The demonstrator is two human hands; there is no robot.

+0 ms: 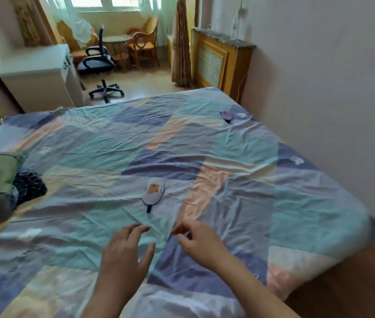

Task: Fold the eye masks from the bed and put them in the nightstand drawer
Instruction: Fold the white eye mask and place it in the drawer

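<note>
At the bottom centre, the left hand hovers spread and empty over the bed, while the right hand has its fingers curled, seemingly holding nothing. Just beyond lies a mask, likely light and floppy, best pinched at its padded ends. A second mask lies upper right; no drawer shows.

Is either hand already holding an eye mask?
No. The left hand and right hand hover empty over the bedspread, while the nearer eye mask lies flat beyond their fingertips.
</note>
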